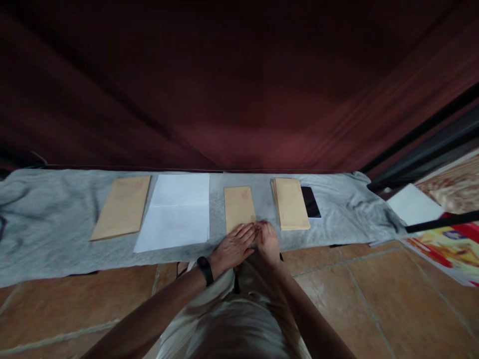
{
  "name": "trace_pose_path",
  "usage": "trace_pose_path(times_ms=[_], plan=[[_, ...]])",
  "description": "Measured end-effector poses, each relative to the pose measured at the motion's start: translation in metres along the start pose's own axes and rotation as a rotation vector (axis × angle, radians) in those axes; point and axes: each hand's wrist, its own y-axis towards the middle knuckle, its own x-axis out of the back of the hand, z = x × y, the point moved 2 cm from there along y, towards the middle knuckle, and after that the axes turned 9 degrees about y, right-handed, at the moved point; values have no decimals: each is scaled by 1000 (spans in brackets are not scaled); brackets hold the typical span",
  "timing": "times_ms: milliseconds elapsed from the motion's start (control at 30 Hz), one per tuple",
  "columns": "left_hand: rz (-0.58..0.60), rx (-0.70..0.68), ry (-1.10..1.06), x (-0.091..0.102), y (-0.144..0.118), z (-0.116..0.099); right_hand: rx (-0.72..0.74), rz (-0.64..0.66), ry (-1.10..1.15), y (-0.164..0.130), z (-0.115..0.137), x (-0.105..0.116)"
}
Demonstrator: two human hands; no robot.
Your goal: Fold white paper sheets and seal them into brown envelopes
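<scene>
A tan envelope (238, 206) lies on a grey cloth (56, 219) spread over the floor. My left hand (234, 247) rests flat on the envelope's near end, fingers together. My right hand (268, 241) presses its near right corner, fingertips meeting those of the left. Neither hand lifts anything. A black band sits on my left wrist.
On the cloth lie white paper sheets (175, 212), a larger tan envelope (123, 207) at left, a stack of tan envelopes (290, 203) at right and a dark phone (310, 201) beside it. A dark red curtain hangs behind. Brown floor tiles (374, 299) and a colourful mat (452, 244) lie near.
</scene>
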Motion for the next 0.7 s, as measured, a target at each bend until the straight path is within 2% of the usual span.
trace_pose_path(times_ms=[133, 233, 300, 367, 500, 600, 700], plan=[[0, 4, 14, -1, -1, -3, -20, 4, 56, 5, -3, 2], [-6, 9, 17, -2, 0, -3, -6, 14, 99, 19, -2, 4], [-6, 1, 15, -4, -1, -3, 39, 72, 124, 33, 2, 2], [-4, -10, 9, -7, -1, -3, 102, 182, 132, 47, 5, -4], [-10, -23, -27, -7, -2, -3, 210, 398, 9, 69, 5, -21], [-12, -39, -46, -3, -1, -3, 228, 447, -107, 84, -3, -32], [-3, -49, -43, 1, 0, -2, 215, 430, -152, 100, -11, -40]])
